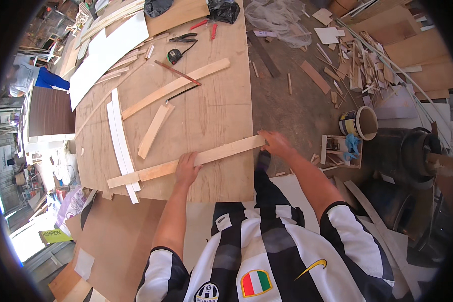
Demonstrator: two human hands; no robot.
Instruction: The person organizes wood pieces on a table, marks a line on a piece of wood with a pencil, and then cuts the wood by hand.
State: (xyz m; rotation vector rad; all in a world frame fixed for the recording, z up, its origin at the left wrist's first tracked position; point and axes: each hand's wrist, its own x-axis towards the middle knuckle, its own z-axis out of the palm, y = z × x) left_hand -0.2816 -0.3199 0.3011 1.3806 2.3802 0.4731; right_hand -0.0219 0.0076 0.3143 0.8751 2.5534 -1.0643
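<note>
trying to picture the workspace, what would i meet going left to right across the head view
Dark brown wood-grain panel, white strips, short wooden batten, left hand, right hand, open bucket.

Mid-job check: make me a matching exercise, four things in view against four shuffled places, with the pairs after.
1. Left hand
2. Right hand
3. Tape measure
4. White strips

A. Near the pliers
B. Passing under the length of wood near its left end
C. At the right end of the length of wood
D. Partway along the length of wood

Pairs: 1-D, 2-C, 3-A, 4-B
</note>
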